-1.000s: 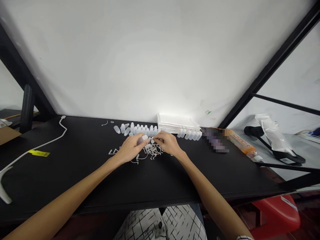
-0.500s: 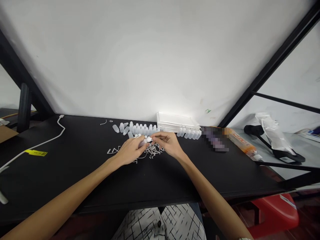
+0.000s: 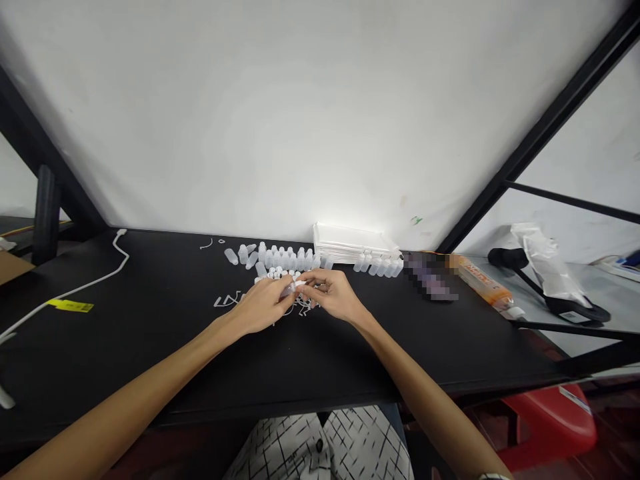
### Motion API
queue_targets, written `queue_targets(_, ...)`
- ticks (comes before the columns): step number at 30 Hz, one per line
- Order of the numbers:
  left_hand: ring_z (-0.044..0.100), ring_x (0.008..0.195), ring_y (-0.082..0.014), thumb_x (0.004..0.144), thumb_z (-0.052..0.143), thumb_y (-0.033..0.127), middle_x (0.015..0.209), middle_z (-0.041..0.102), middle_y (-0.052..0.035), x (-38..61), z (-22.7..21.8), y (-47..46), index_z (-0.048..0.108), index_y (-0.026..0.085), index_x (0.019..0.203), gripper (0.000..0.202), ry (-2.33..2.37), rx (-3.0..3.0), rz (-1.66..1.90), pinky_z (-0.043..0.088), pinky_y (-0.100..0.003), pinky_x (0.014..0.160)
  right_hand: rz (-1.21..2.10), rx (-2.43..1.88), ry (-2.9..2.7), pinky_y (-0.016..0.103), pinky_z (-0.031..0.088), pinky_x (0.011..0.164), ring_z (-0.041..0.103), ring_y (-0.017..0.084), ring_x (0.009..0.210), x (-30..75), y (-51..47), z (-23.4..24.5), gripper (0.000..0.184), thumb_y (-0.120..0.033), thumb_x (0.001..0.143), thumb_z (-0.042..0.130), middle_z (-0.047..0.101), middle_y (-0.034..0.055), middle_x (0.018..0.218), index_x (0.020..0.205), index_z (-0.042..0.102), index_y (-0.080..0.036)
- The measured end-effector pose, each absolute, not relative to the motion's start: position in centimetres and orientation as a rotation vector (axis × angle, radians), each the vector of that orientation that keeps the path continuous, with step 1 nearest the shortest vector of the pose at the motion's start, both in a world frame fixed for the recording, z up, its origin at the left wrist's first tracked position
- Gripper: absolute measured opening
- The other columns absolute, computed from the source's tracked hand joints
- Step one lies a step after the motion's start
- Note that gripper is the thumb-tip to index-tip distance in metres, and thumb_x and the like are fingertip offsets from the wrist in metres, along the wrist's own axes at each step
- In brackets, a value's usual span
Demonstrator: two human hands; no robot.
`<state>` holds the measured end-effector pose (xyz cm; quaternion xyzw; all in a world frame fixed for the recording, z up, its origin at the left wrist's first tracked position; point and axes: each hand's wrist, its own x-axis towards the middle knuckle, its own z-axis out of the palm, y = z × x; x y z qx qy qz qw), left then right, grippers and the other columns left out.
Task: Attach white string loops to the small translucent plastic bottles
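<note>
My left hand (image 3: 263,303) and my right hand (image 3: 333,293) meet fingertip to fingertip over the black table (image 3: 165,320). Between them they pinch a small translucent plastic bottle (image 3: 291,288); the left fingers hold its body and the right fingers are closed on its white tip end. Under the hands lies a heap of thin white plastic strips (image 3: 305,305). Just behind stands a cluster of several small translucent bottles (image 3: 280,259), some lying on their sides.
A stack of white sheets (image 3: 350,243) lies against the wall, with a row of bottles (image 3: 380,268) in front. A white cable (image 3: 75,290) with a yellow tag runs at left. An orange tube (image 3: 483,285) and black stand (image 3: 550,300) sit right.
Both hands have drawn slightly toward me, off the strip heap, still pinched together on the small bottle. The view has shifted a little.
</note>
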<state>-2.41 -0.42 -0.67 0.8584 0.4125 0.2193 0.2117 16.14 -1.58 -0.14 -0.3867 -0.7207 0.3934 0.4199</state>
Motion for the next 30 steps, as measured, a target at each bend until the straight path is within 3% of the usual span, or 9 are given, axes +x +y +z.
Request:
queue_targets(5,0.043,0.052,-0.0158,0.089,0.041,0.028,0.059,0.049,0.0008,-2.24,-0.71,-0.65,0.048,0.019,0.080,0.015,1.160,2.507,0.622,0.028,-0.027,0.054,0.635,-1.070,-2.042,0.023,0.039,0.052,0.047,0.010,0.053,16.09,-1.78,-0.04,0.043,-0.049,0.092,0.046,0.055,-0.0004,0.061,0.068,0.060,-0.016)
queue_targets(8,0.045,0.053,-0.0163,0.089,0.041,0.025,0.061,0.050,0.0003,-2.14,-0.66,-0.79,0.052,0.017,0.089,0.014,1.134,2.538,0.619,0.030,-0.027,0.055,0.511,-1.121,-2.087,0.024,0.034,0.054,0.042,0.010,0.051,15.92,-1.74,-0.38,0.051,-0.045,0.097,0.037,0.046,-0.0014,0.052,0.055,0.047,-0.017)
queue_targets(12,0.046,0.053,-0.0166,0.091,0.040,0.025,0.061,0.051,0.0001,-2.08,-0.82,-0.77,0.053,0.017,0.099,0.018,1.122,2.557,0.624,0.031,-0.027,0.056,0.502,-1.119,-2.002,0.023,0.035,0.054,0.044,0.010,0.053,15.62,-1.86,-0.64,0.043,-0.044,0.096,0.041,0.049,-0.0017,0.057,0.064,0.051,-0.018)
queue_targets(16,0.046,0.053,-0.0168,0.091,0.039,0.025,0.062,0.052,-0.0006,-2.15,-0.93,-0.62,0.050,0.018,0.088,0.014,1.167,2.563,0.632,0.030,-0.027,0.055,0.689,-1.013,-1.875,0.022,0.041,0.051,0.051,0.010,0.051,15.55,-2.15,-0.33,0.028,-0.045,0.090,0.052,0.057,-0.0013,0.064,0.084,0.057,-0.018)
queue_targets(21,0.044,0.050,-0.0156,0.090,0.039,0.025,0.061,0.051,0.0004,-2.32,-0.61,-0.63,0.045,0.019,0.080,0.013,1.237,2.538,0.697,0.027,-0.026,0.052,0.871,-0.964,-1.835,0.022,0.044,0.046,0.062,0.014,0.060,15.74,-2.25,-0.01,0.031,-0.045,0.084,0.062,0.064,0.0029,0.074,0.097,0.061,-0.017)
queue_targets(24,0.047,0.052,-0.0166,0.090,0.039,0.024,0.061,0.052,-0.0001,-2.26,-0.74,-0.71,0.046,0.019,0.080,0.013,1.235,2.559,0.696,0.028,-0.026,0.052,0.797,-1.002,-1.887,0.022,0.042,0.048,0.059,0.013,0.055,15.70,-2.17,-0.07,0.032,-0.047,0.089,0.055,0.061,0.0011,0.066,0.089,0.063,-0.016)
queue_targets(28,0.051,0.056,-0.0177,0.089,0.040,0.021,0.066,0.056,-0.0022,-2.10,-1.18,-0.65,0.049,0.017,0.085,0.011,1.228,2.614,0.670,0.030,-0.027,0.054,0.508,-1.076,-2.025,0.023,0.039,0.055,0.048,0.010,0.052,15.52,-2.05,-0.34,0.046,-0.044,0.096,0.041,0.051,-0.0005,0.054,0.062,0.056,-0.016)
queue_targets(30,0.052,0.058,-0.0178,0.089,0.040,0.021,0.068,0.058,-0.0026,-2.12,-1.23,-0.53,0.049,0.017,0.087,0.011,1.226,2.618,0.661,0.031,-0.027,0.055,0.460,-1.073,-2.021,0.024,0.038,0.055,0.047,0.010,0.054,15.49,-1.98,-0.45,0.045,-0.044,0.096,0.043,0.052,0.0001,0.058,0.064,0.058,-0.015)
